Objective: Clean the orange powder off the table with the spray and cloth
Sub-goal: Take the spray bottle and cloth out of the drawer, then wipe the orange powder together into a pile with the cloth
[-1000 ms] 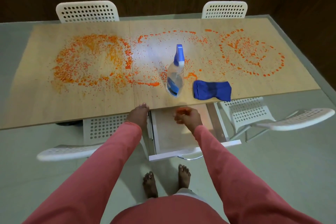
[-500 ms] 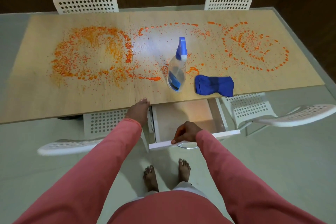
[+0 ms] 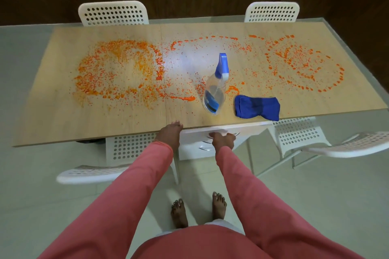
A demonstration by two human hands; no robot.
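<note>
Drawer (image 3: 223,132) now pushed nearly closed, contents hidden; right hand (image 3: 223,140) fingers press it.

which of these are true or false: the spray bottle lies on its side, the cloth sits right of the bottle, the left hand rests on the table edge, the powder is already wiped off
1. The spray bottle lies on its side. False: it stands upright.
2. The blue cloth sits right of the bottle. True.
3. The left hand rests on the table edge. True.
4. The orange powder is already wiped off. False: it is spread across the tabletop.
</note>
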